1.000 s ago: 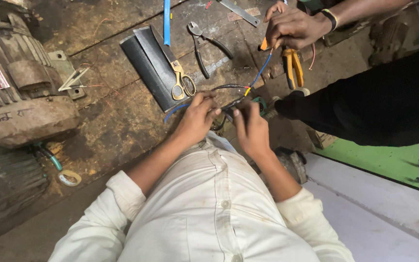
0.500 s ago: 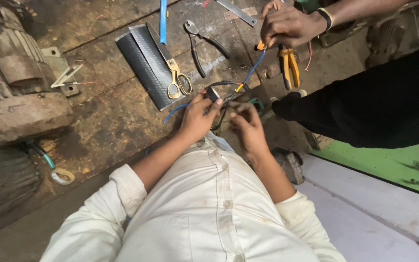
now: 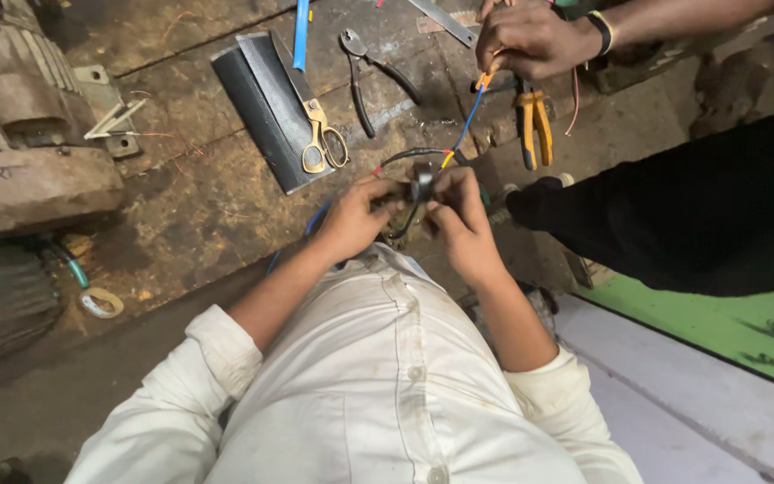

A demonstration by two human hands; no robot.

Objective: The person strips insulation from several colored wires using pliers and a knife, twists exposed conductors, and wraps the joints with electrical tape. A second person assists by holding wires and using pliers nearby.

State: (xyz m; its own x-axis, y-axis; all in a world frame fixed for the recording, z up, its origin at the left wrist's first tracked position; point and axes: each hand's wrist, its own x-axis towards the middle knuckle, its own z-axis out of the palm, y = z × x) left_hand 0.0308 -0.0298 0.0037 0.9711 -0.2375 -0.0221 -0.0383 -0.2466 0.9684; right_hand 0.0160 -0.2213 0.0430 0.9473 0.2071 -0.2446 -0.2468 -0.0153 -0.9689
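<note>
Left hand (image 3: pixel 356 215) and right hand (image 3: pixel 460 215) curled together just above the white shirt (image 3: pixel 387 376), fingers pinched shut on a small dark wired part (image 3: pixel 416 193), hands drawn slightly nearer the chest than before, co-worker's hand (image 3: pixel 530 38) holding the blue wire (image 3: pixel 468 121) as earlier, scissors (image 3: pixel 320 134) nearby.

Small dark wired part (image 3: pixel 416 193) pinched between both hands, above floor

scissors (image 3: pixel 320 134): 1 | pliers (image 3: pixel 378 76) (image 3: pixel 536 121): 2 | motors (image 3: pixel 24 134): 1 | tape rolls (image 3: pixel 101 303): 1

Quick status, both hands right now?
Left hand: closed on the small dark part.
Right hand: closed on the same part.
</note>
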